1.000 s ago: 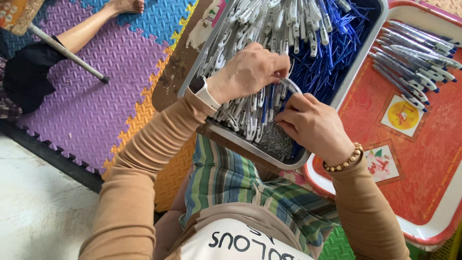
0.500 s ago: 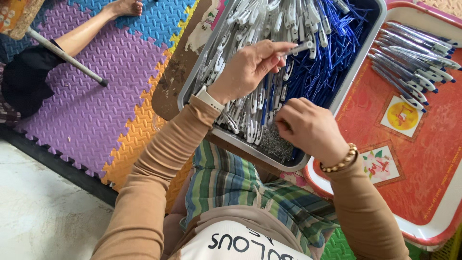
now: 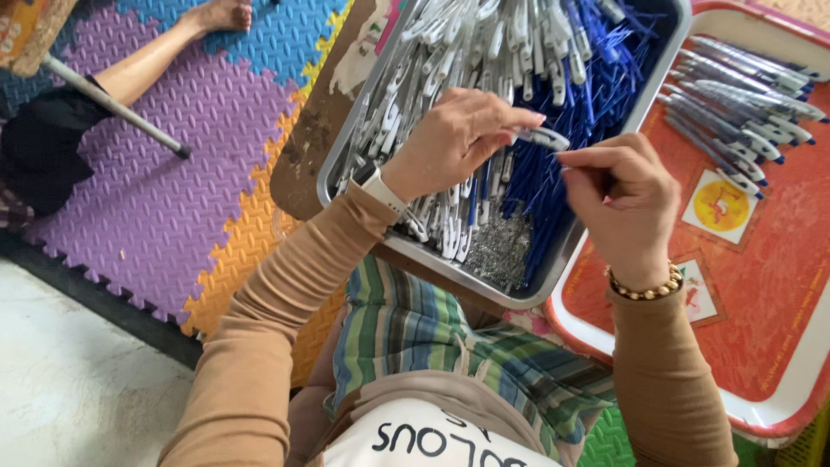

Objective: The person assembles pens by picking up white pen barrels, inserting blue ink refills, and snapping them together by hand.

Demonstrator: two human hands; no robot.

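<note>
Hands up off the pile now: both were down among the parts in the metal tray [image 3: 553,290] a second ago, at the near corner where the small springs [image 3: 501,255] lie. Left hand [image 3: 458,138] has since lifted and pinches a white pen barrel [image 3: 540,137] between thumb and fingers, tip pointing right. Right hand [image 3: 622,195] has come up to meet it, fingers clenched in a fine pinch just beside the barrel tip; whatever it grips is too small to tell, maybe a spring or refill, cannot tell. The two hands are near, not quite touching.

Barrel sits above the tray, over the line between the white barrels [image 3: 450,60] on the left and the blue refills [image 3: 596,95] on the right. Judged from this: pick step done, joining of parts is the step in hand.

Red tray [image 3: 761,346] lies to the right, touching the metal tray's edge, with a row of finished pens [image 3: 743,86] at its far end. Foam floor mat [image 3: 147,207] in purple, blue and orange is at left; another person's bare arm [image 3: 164,52] rests on it, well apart. Striped cloth [image 3: 415,337] covers the lap, beaded bracelet [image 3: 644,290] on the right wrist, watch [image 3: 376,182] on the left.
</note>
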